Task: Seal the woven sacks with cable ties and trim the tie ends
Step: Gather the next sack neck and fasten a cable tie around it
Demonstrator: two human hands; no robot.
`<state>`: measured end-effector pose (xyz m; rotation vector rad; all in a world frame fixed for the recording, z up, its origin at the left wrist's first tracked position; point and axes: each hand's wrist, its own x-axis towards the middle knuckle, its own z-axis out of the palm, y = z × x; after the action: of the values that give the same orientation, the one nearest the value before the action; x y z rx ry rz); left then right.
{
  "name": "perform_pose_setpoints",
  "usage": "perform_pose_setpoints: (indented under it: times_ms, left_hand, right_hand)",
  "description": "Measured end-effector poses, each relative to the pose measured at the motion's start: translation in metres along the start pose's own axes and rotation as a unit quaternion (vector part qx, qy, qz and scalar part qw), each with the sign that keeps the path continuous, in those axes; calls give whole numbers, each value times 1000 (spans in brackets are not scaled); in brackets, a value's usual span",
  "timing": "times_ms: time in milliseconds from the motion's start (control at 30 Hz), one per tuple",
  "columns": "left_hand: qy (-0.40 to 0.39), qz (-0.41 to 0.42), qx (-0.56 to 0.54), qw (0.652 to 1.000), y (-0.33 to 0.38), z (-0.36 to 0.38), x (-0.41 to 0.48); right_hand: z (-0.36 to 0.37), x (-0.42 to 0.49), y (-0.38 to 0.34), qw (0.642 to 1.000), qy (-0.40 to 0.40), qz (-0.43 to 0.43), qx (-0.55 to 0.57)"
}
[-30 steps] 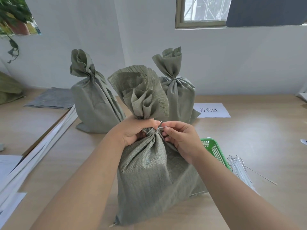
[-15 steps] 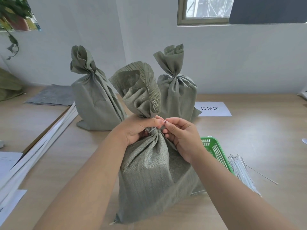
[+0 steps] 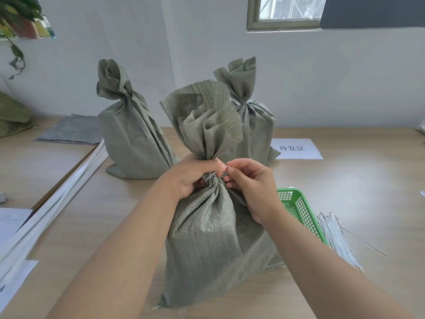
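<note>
Sack (image 3: 213, 245) of green woven cloth stands upright on the wooden table (image 3: 358, 194), neck gathered, frayed mouth fanning open above the grip. Two more sacks stand beyond the grip near the wall: one far-left (image 3: 131, 137), one directly behind (image 3: 253, 125), each already cinched at the neck. White paper label (image 3: 296, 148) lies flat on the table beyond and right of the grip, edges clear of the sacks. Green basket (image 3: 299, 206) sits just right of the right wrist, partly hidden behind the held sack. Bundle of loose ties (image 3: 338, 238) lies right of the basket, one strand straying outward. Table surface farther right is open; left of the grip a table edge and white strips run diagonally.

Left hand (image 3: 193, 178) is clenched round the gathered neck. Right hand (image 3: 253, 185) pinches the pale cable tie (image 3: 212, 174) looped at the neck, fingertips meeting the left thumb there. Whether the tie is locked cannot be told.
</note>
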<state>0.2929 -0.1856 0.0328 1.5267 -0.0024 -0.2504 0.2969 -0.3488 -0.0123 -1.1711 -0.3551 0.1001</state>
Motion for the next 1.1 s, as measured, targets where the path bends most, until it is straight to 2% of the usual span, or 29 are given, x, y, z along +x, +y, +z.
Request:
perform_pose_setpoints:
  times_ms: [1100]
  left_hand:
    - [22, -1, 19, 1000, -1, 3, -2]
  right_hand:
    - [1, -2, -5, 997, 0, -25, -67]
